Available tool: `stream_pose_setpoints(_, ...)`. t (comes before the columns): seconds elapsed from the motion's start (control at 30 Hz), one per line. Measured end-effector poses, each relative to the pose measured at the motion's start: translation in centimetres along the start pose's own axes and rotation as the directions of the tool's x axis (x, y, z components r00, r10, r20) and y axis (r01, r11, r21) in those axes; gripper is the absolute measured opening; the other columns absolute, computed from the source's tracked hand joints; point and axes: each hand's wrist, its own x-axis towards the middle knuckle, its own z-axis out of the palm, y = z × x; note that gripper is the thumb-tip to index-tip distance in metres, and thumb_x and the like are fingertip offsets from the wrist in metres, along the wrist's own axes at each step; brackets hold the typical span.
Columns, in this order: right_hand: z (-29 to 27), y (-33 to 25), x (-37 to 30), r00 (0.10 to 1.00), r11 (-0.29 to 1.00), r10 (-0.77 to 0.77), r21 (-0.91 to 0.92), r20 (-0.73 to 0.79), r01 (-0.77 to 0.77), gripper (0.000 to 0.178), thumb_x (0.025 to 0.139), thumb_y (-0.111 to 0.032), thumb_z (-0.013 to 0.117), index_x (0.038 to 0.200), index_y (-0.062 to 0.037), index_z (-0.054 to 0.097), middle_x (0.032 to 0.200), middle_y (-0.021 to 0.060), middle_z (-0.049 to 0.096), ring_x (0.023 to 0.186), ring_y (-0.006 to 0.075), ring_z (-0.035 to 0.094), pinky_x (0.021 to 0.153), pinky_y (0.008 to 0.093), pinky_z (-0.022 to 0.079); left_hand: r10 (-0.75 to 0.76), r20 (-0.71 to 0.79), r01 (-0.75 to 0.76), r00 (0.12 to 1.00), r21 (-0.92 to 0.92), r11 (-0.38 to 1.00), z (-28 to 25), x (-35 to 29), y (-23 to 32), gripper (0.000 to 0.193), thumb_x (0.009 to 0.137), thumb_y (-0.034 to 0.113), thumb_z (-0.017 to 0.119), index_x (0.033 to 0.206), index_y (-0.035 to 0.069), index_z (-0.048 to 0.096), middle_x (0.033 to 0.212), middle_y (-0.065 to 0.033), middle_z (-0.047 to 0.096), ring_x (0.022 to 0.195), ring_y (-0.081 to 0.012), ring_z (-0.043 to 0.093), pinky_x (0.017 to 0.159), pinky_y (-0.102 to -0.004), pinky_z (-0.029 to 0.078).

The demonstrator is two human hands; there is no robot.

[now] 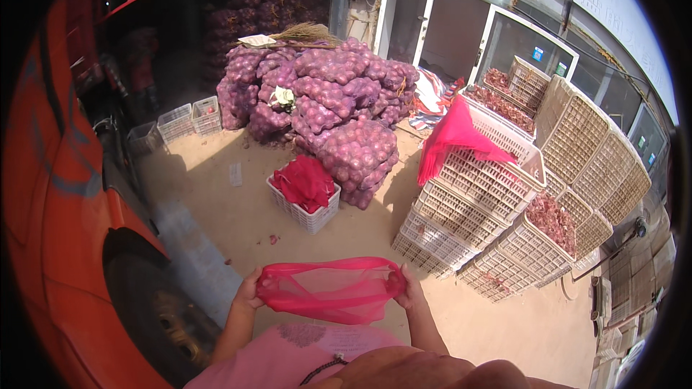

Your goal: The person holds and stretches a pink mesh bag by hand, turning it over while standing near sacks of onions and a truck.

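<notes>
A pink mesh bag (328, 289) is stretched sideways in front of my body. My left hand (250, 289) grips one end of it, and my right hand (411, 288) grips the other. Some fingers of both hands sit inside the mesh and show through it only dimly. Ahead of the bag, a white plastic crate (314, 220) on the ground holds a heap of folded red mesh bags (303, 182).
Filled sacks of purple onions (358, 151) are piled ahead. Stacked crates (461, 209) stand at the right, with pink mesh bags (461, 137) draped over the top one and onion skins (551, 223) in another. An orange truck (72, 245) with a black tyre (155, 310) flanks my left.
</notes>
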Motion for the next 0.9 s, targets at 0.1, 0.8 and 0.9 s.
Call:
stream_pose_setpoints(0.1,2.2,2.4,-0.9,0.991,0.808,-0.115,-0.575,0.062,0.130,0.030,0.086,-0.024,0.062,0.107,-0.0036,0.058,0.082,0.0029,0.059,0.070,0.0113,0.055,0.066,0.0248,0.046,0.171,0.165,-0.183,0.971,0.064,0.981,-0.4,0.4,1.6,0.022,0.084,0.026,0.063,0.091,0.006,0.058,0.070,0.0019,0.053,0.068,-0.0114,0.053,0.061,-0.0257,0.045)
stream_pose_setpoints(0.8,-2.3,7.4,-0.6,0.966,-0.384,0.053,-0.888,0.253,0.254,0.019,0.082,-0.015,0.059,0.099,-0.0097,0.066,0.088,0.0180,0.062,0.081,0.0320,0.060,0.072,0.0372,0.048,0.509,-0.334,-0.513,0.793,0.084,0.854,-7.2,1.8,1.0,0.019,0.088,0.000,0.049,0.104,0.008,0.054,0.099,-0.0067,0.059,0.092,-0.0182,0.058,0.078,-0.0322,0.051)
stream_pose_setpoints(0.9,-3.2,7.2,-1.0,0.973,-0.402,-0.077,-0.900,0.217,0.169,0.019,0.083,-0.013,0.057,0.098,-0.0086,0.067,0.091,0.0179,0.061,0.084,0.0294,0.061,0.073,0.0364,0.048,0.458,-0.222,-0.421,0.861,0.194,0.886,-3.5,1.6,0.2,0.020,0.087,-0.001,0.049,0.106,0.005,0.054,0.099,-0.0063,0.060,0.089,-0.0162,0.059,0.079,-0.0301,0.051)
